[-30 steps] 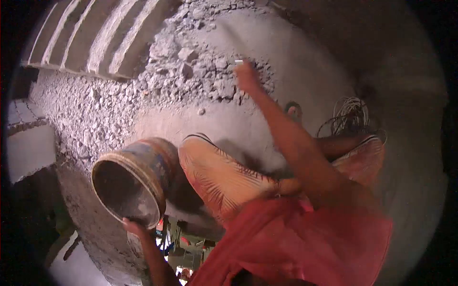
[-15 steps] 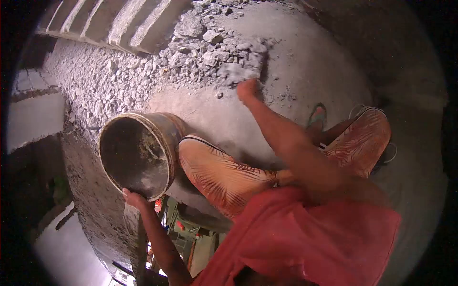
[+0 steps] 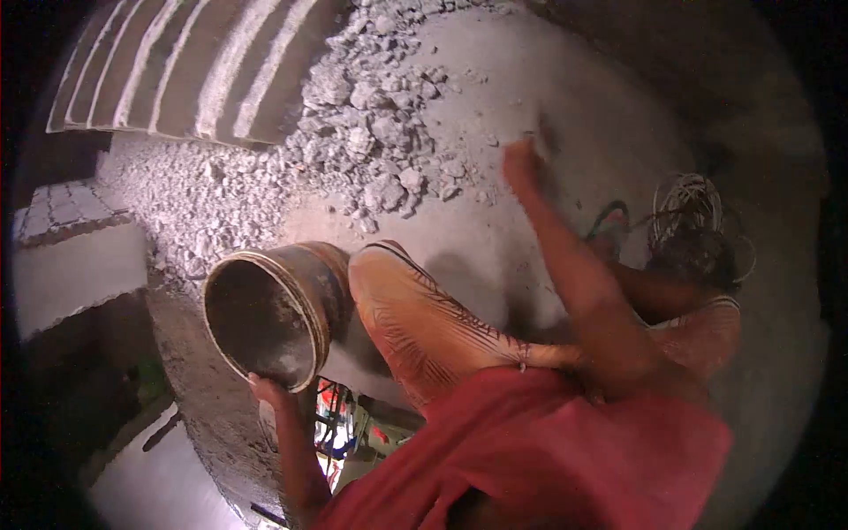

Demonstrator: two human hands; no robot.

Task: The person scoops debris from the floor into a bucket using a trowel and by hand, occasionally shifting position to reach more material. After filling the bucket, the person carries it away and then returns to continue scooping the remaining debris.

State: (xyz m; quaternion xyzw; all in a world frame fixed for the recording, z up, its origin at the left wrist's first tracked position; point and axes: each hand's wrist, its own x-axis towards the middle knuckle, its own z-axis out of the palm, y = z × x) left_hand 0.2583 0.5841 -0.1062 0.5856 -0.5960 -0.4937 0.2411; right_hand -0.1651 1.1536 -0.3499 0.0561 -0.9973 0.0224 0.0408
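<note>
My left hand (image 3: 269,389) grips the lower rim of a worn bucket (image 3: 334,287). The bucket is tilted, with its mouth facing left, and its inside is mostly dark with pale residue. Over the concrete floor, to the right of a heap of grey rubble (image 3: 384,132), my right hand (image 3: 523,163) is closed and apart from the stones. A thin dark shape, smeared by motion, shows beside its fingers; I cannot make out what it is. Stones of mixed sizes and finer gravel make up the heap.
Concrete steps (image 3: 212,75) rise at the upper left. My bent knee (image 3: 389,291) in patterned trousers is close to the bucket. Coiled pale wire or cord (image 3: 689,208) lies at the right, near a green sandal strap (image 3: 609,212). Cluttered coloured items (image 3: 340,424) show below the bucket.
My right hand has moved right, away from the rubble's edge. My left hand stays on the bucket rim. The whole view has shifted, and the cord coil has come into sight.
</note>
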